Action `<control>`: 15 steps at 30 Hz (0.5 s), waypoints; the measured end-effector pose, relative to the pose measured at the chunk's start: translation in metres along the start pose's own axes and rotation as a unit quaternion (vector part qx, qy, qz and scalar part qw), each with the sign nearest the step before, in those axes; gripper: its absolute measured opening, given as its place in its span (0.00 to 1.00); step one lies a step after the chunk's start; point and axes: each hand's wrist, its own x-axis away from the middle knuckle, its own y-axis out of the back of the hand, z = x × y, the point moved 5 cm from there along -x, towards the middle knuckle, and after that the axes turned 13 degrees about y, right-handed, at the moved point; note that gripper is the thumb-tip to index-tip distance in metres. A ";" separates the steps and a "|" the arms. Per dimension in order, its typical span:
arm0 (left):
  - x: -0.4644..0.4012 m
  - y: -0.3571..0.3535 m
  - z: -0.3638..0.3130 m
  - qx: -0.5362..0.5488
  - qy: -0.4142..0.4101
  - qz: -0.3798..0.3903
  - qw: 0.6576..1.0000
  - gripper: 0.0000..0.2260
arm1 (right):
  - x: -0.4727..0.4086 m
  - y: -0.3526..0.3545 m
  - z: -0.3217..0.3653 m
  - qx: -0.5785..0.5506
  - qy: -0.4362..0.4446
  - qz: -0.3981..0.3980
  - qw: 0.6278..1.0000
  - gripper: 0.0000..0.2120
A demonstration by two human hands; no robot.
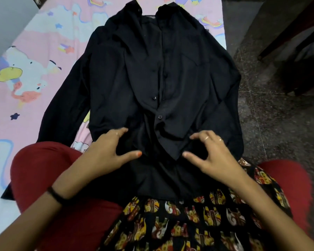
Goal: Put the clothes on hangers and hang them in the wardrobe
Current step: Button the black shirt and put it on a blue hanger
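Black shirt (pixel 163 84) lies buttoned, front up, on the bed (pixel 34 69), hem over the lap. Left hand (pixel 107 153) and right hand (pixel 212 153), fingers loosely spread and gripping nothing, rest at the near hem, likely smoothing it before a hanger.

Home bedroom. Bed with pink cartoon-print bedsheet (pixel 34 73); speckled stone floor (pixel 272 113) alongside; dark wooden furniture legs (pixel 286 38) at right. Black shirt (pixel 152 78) spread on the bed.
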 end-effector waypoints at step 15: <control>0.019 -0.018 0.040 -0.248 -0.048 -0.195 0.948 0.16 | 0.011 -0.017 0.015 0.224 0.004 -0.045 0.973 0.19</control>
